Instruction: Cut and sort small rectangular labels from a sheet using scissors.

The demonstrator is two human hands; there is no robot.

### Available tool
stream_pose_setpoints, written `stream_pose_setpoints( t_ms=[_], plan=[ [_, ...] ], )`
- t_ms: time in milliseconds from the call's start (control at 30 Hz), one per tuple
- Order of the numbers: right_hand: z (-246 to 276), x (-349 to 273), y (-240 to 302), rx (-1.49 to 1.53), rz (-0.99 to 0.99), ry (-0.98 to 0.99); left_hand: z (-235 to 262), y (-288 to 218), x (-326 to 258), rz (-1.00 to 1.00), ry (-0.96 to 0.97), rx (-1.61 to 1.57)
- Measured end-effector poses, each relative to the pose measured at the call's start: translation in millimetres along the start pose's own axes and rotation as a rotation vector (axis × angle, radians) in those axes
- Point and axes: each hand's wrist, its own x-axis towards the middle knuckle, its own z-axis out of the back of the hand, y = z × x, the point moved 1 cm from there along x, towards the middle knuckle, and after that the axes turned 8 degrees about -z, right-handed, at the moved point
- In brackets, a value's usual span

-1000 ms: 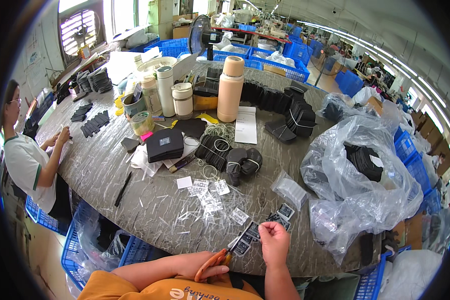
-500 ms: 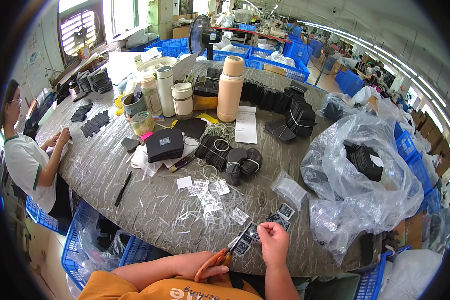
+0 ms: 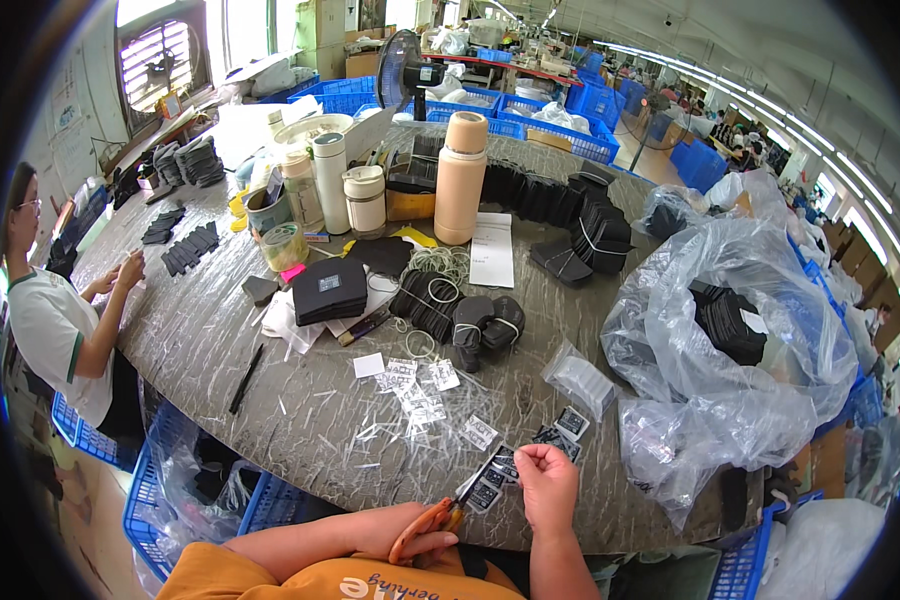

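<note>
My left hand (image 3: 402, 528) is closed round the orange handles of a pair of scissors (image 3: 432, 518) near the table's front edge. The blades point up and right, against a strip of black labels with pale print (image 3: 484, 493). My right hand (image 3: 548, 486) pinches the upper end of that strip between thumb and fingertips. More black labels (image 3: 571, 423) lie just beyond my right hand. Left of them, white printed label pieces (image 3: 420, 400) and thin offcuts are scattered on the table.
A large clear plastic bag (image 3: 670, 430) with black pieces inside covers the right side. Bundled black pads (image 3: 428, 305), an elastic-band heap (image 3: 440, 262) and a peach flask (image 3: 461, 185) stand farther back. A co-worker (image 3: 65, 330) sits at the left. Blue crates (image 3: 150, 500) are below the edge.
My hands, the scissors and the label strip stay almost in place. The plastic bag at the right has spread slightly, and the co-worker's hands have shifted a little.
</note>
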Motion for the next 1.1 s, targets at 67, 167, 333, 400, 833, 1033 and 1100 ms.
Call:
stream_pose_setpoints(
  t_ms=[67,167,333,400,833,1033,1100],
  plan=[
    [-0.6,0.5,0.7,0.003,-0.005,-0.004,0.5,-3.0,0.4,-0.017,-0.004,0.006],
    [-1.2,0.7,2.7,0.003,-0.022,0.001,-0.5,-6.6,0.1,-0.004,-0.019,0.010],
    [-1.2,0.3,3.7,0.014,-0.036,0.000,-3.2,-7.4,-0.6,0.071,-0.051,-0.108],
    [-0.9,0.5,3.4,0.013,-0.043,-0.001,-3.3,-9.9,-1.1,0.037,-0.065,-0.114],
    [49.2,31.1,-2.0,-0.516,0.267,-0.386,-3.3,-2.4,-2.4,0.103,-0.201,-0.187],
    [43.8,24.6,7.2,-0.901,0.366,-0.539,-3.4,0.1,-3.4,0.066,-0.218,-0.192],
    [41.5,21.0,11.4,-1.071,0.506,-0.629,-2.4,-4.2,-4.6,0.075,-0.226,-0.187]
  ],
)
